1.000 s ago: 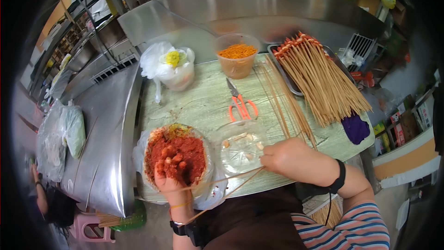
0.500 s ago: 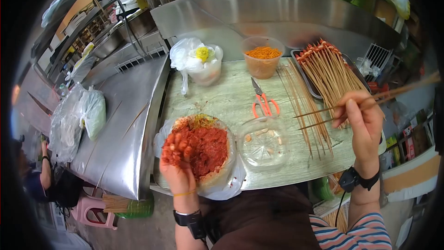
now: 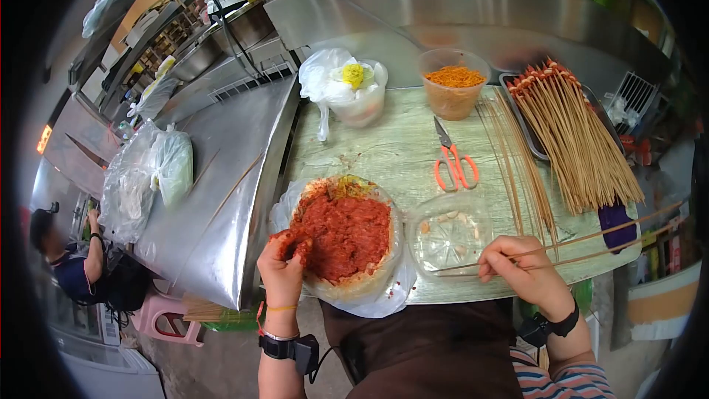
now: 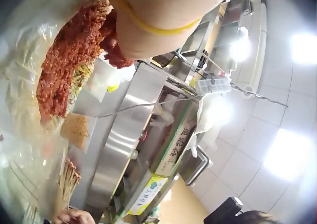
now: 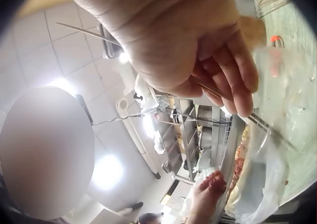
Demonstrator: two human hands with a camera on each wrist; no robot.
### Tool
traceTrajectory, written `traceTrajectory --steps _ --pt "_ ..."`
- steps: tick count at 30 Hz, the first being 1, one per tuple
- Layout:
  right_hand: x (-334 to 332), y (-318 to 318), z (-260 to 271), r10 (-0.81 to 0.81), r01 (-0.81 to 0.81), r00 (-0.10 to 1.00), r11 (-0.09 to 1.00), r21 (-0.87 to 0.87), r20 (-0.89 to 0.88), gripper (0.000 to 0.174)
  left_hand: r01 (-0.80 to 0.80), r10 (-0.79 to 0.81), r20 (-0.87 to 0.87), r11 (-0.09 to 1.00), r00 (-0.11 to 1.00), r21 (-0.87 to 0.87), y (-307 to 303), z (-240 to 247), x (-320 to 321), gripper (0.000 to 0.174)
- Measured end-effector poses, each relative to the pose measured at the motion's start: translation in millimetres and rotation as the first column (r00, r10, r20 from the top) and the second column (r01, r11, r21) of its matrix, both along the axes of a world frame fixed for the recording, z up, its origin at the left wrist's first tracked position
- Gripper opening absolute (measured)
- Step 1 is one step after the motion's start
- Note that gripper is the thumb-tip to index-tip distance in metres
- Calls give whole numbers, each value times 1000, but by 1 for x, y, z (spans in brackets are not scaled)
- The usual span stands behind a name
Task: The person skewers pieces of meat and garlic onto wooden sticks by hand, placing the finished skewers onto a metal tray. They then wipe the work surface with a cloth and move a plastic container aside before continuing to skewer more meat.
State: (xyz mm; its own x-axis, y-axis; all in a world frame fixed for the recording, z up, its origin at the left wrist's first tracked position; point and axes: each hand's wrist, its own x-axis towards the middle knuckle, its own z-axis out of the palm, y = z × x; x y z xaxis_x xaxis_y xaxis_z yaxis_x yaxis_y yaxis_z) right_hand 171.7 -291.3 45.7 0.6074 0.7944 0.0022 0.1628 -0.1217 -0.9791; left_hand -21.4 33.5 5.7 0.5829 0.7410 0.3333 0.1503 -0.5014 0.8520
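Two thin bamboo skewers sit pinched in my view's right hand, down at 5 o'clock over the table's near edge. Thumb and curled fingertips clamp them near their pointed ends. The points lie across the front of a clear plastic tub; the long ends run off toward 3 o'clock.

Left hand at 7 o'clock, on the near-left rim of the bag-lined bowl of red mince. Fingers are smeared red and curled round a clump of it, as far as the coating lets me judge.

The bowl and the clear tub stand side by side and touch, the bowl to the left.

Beyond them on the green wood-grain table:
- orange-handled scissors, just past the tub
- loose skewers lying flat, to the scissors' right
- tray of loaded skewers at 2 o'clock, with a purple cloth at its near end
- tub of orange shreds at 12 o'clock
- white plastic bag, just left of that

Steel counter joins the table at 9 o'clock. A seated person is low at 8 o'clock.
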Motion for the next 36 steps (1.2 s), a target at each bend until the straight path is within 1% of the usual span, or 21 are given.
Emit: traceTrajectory --steps 1,3,4,5,7,8,9,11,12,16,21,22,24,25,28,29,31,32,34,35,36 --pt "1 -2 -1 -12 12 996 1000 -1 -92 20 -3 3 -5 1000 1000 4 1 2 2 19" --pt "1 -2 -3 -45 49 994 998 31 -100 21 102 -65 -137 955 988 279 3 6 9 21" --pt "0 -3 -4 -80 86 992 994 59 -103 23 133 -70 -183 923 981 362 1 11 14 24" --pt "-1 -3 -6 -80 87 991 994 59 -105 23 134 -70 -185 923 980 362 0 12 20 24" --pt "-5 -2 -12 -80 99 982 990 104 -173 25 216 -11 -347 800 938 560 -2 14 32 22" --pt "-6 -1 -15 -80 100 981 989 106 -174 25 253 -30 -353 754 935 606 -3 13 40 23" --pt "-7 0 -19 -69 84 986 991 100 -149 26 255 -32 -354 752 935 608 -4 13 44 23" --pt "-8 1 -23 -63 75 990 993 95 -124 26 327 109 -512 654 852 682 -5 13 52 24" --pt "-8 2 -24 -75 90 988 990 107 -133 27 330 130 -512 626 849 706 -4 11 55 26" --pt "-7 2 -30 -94 117 983 983 142 -159 28 335 183 -557 635 811 696 3 9 60 23" --pt "-8 2 -36 -119 153 973 974 165 -199 28 249 81 -479 773 874 584 11 10 60 22" --pt "-9 2 -36 -126 162 971 972 169 -205 28 250 78 -477 771 876 586 14 9 58 22" --pt "-10 1 -39 -134 175 968 967 185 -214 28 174 11 -361 862 933 476 22 4 54 23" --pt "-10 1 -40 -137 183 964 963 199 -227 28 175 9 -359 861 933 477 28 -1 52 23" --pt "-12 1 -41 -155 206 957 959 195 -247 29 96 -47 -233 974 971 207 30 3 47 18" --pt "-12 1 -42 -152 203 957 959 199 -246 29 93 -44 -231 973 972 210 30 4 47 18" --pt "-13 2 -43 -164 215 956 956 201 -244 29 119 -127 -39 979 991 -166 32 6 44 16" --pt "-13 2 -43 -161 212 957 956 205 -242 29 116 -124 -37 980 992 -162 33 8 42 16" --pt "-13 2 -42 -173 225 953 955 196 -248 29 185 -170 72 899 983 -398 37 10 39 14" --pt "-13 2 -43 -171 223 954 955 198 -246 29 184 -169 74 900 983 -396 36 12 39 14" --pt "-13 2 -43 -174 225 953 954 197 -246 29 199 -152 135 855 979 -480 32 14 39 12"
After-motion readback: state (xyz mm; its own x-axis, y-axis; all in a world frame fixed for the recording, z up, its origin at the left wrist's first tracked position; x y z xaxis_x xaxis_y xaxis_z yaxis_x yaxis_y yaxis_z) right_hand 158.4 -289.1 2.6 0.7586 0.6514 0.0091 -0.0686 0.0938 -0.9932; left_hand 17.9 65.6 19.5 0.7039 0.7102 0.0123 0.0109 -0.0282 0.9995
